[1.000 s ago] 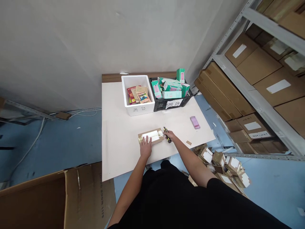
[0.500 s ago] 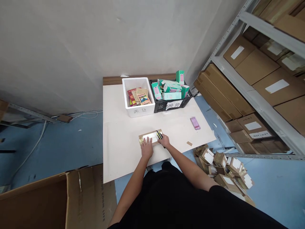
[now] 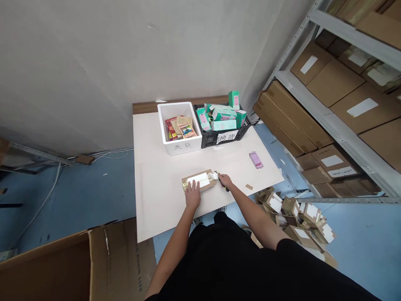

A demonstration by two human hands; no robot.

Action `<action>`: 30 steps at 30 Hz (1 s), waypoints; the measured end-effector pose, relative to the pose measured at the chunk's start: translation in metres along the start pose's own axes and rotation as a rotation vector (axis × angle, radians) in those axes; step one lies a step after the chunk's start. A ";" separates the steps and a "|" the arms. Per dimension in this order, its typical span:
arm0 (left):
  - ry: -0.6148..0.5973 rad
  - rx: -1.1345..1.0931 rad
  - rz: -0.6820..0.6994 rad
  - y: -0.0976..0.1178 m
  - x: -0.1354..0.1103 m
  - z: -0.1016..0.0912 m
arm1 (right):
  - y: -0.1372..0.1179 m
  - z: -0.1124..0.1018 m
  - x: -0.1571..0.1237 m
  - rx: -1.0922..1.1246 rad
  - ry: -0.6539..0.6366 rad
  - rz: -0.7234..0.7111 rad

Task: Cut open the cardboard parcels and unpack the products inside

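Observation:
A small brown cardboard box with a white label and shiny tape lies on the table in front of me. My left hand rests on its near left part, fingers spread over the label. Just past the box's right end, my right hand is closed around a black-and-yellow box cutter. Its blade is too small to make out. Between the cutter's tip and the box, a pale shiny strip of tape shows at the box end.
A white foam bin of booklets and a black crate of green boxes stand at the table's back. A blurred pink item and a cardboard scrap lie right. Opened cartons litter the floor below loaded shelves.
My right hand has moved right with the box cutter, from on top of the box to beyond its right end. My left hand stays on the box.

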State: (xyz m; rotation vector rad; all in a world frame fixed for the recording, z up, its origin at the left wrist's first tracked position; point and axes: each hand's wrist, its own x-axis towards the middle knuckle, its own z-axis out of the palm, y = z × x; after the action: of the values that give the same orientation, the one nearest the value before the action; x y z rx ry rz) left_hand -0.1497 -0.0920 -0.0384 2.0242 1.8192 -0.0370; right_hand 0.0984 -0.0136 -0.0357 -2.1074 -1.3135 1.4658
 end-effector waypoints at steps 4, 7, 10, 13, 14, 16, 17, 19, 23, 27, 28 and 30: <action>0.001 0.020 0.010 -0.001 0.002 0.001 | -0.004 -0.002 0.007 -0.118 -0.058 -0.047; 0.006 0.023 0.003 -0.001 0.003 0.001 | -0.007 0.000 0.008 -0.156 -0.036 -0.038; 0.019 0.030 0.002 -0.002 0.003 0.002 | -0.007 0.001 0.008 -0.193 -0.028 -0.021; 0.021 0.043 -0.004 -0.001 0.003 0.002 | -0.005 0.001 0.008 -0.205 -0.037 -0.037; 0.022 0.044 -0.008 -0.001 0.003 0.002 | -0.005 0.000 0.008 -0.199 -0.039 -0.043; 0.027 0.043 -0.011 -0.001 0.003 0.002 | -0.003 0.000 0.008 -0.185 -0.050 -0.054; 0.033 0.042 -0.010 -0.001 0.003 0.003 | -0.003 0.000 0.008 -0.177 -0.059 -0.058; 0.046 0.041 -0.004 -0.001 0.002 0.004 | -0.002 -0.001 0.007 -0.166 -0.082 -0.061; 0.083 0.034 0.009 -0.002 -0.001 0.008 | -0.001 -0.007 0.002 -0.195 -0.120 -0.062; 0.112 0.026 0.022 -0.004 0.000 0.013 | 0.004 -0.012 -0.010 -0.275 -0.141 -0.063; 0.114 0.023 0.021 -0.005 0.000 0.013 | 0.005 -0.013 -0.013 -0.292 -0.145 -0.063; 0.115 0.016 0.019 -0.005 -0.001 0.015 | 0.006 -0.014 -0.019 -0.336 -0.149 -0.073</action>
State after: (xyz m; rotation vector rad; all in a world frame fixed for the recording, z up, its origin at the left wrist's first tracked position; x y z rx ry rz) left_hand -0.1509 -0.0969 -0.0530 2.0939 1.8734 0.0727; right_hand 0.1113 -0.0278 -0.0217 -2.1498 -1.7824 1.4815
